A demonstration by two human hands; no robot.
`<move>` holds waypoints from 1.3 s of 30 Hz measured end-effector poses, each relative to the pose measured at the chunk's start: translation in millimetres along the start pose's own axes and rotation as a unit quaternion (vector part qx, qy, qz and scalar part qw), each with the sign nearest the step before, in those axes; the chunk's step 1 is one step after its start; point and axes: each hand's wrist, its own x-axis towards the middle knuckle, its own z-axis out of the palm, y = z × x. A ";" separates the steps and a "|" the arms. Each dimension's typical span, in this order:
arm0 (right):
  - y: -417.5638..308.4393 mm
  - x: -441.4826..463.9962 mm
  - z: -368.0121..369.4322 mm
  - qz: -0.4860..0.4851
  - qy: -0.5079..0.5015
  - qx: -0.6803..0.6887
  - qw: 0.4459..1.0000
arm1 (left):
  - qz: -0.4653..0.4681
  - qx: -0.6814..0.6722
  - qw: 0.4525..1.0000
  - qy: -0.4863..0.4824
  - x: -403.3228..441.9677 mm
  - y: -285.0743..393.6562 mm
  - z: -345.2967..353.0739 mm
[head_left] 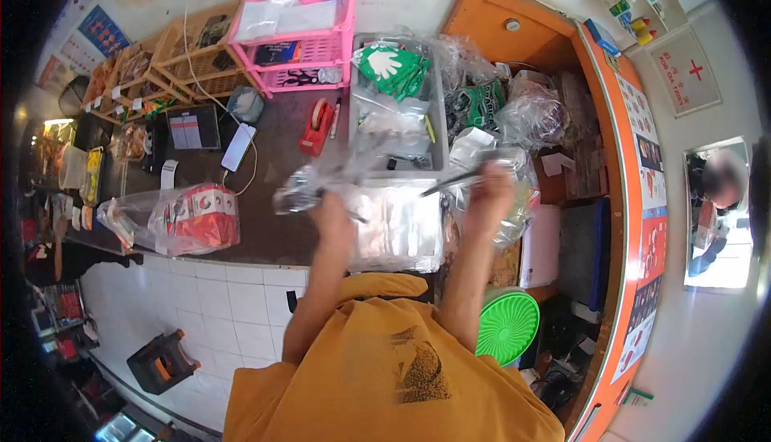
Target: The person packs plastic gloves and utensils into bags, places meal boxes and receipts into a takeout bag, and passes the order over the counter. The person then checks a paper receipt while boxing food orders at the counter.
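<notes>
My left hand (331, 215) is closed on crumpled clear plastic (299, 189) with something dark in it; a thin dark end sticks out beside the fingers. My right hand (491, 193), blurred by motion, grips a slender dark stick-like thing (450, 182) that points left. I cannot make out its kind. Below and between the hands lies a stack of clear plastic bags (397, 225) at the counter's front edge. Just behind it stands a grey tray (438, 133) with a green glove packet (391, 71) and loose plastic inside.
A red tape dispenser (316, 128), a phone (238, 147) on a cable and a bagged red-and-white packet (202, 215) lie on the dark counter (273, 233). Pink shelves (291, 36) stand behind. Bundled plastic bags (534, 112) crowd the right. A green basket (508, 328) sits low right.
</notes>
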 end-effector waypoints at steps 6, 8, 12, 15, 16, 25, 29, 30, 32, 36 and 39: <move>-46.7 14.0 22.0 -0.088 -0.138 -0.059 0.985 | -0.185 0.165 0.965 -0.089 -17.8 39.5 -1.3; -60.9 -8.5 41.7 -0.072 -0.192 -0.101 0.973 | -0.187 0.161 0.958 -0.145 -8.0 33.2 -6.7; -37.5 -20.9 57.3 -0.210 -0.393 -0.376 0.812 | -0.207 0.167 0.940 -0.214 3.1 31.4 -13.8; -8.9 -26.3 69.3 -0.261 -0.531 -0.515 0.620 | -0.222 0.160 0.939 -0.209 -8.6 22.7 -5.2; 3.2 -23.9 65.6 -0.264 -0.563 -0.556 0.551 | -0.218 0.156 0.939 -0.213 -7.3 20.6 -9.7; 57.3 -41.6 37.4 -0.095 -0.570 -0.565 0.589 | -0.068 0.171 0.976 -0.114 3.3 11.8 -11.0; 46.1 -31.2 9.0 -0.114 -0.569 -0.563 0.588 | 0.119 0.265 0.956 0.035 34.1 -12.8 -32.1; 38.5 -16.8 -6.7 -0.141 -0.568 -0.546 0.599 | 0.131 0.300 0.938 0.118 61.3 1.8 -53.3; 10.0 18.1 -22.6 -0.079 -0.541 -0.585 0.599 | 0.049 0.175 0.983 0.021 75.4 61.7 -75.5; -13.3 28.1 -14.7 0.023 -0.450 -0.556 0.698 | 0.089 0.237 0.967 -0.027 71.9 66.8 -76.9; -3.6 24.9 -8.5 0.134 -0.405 -0.486 0.763 | 0.052 0.304 0.950 -0.050 65.1 46.9 -63.6</move>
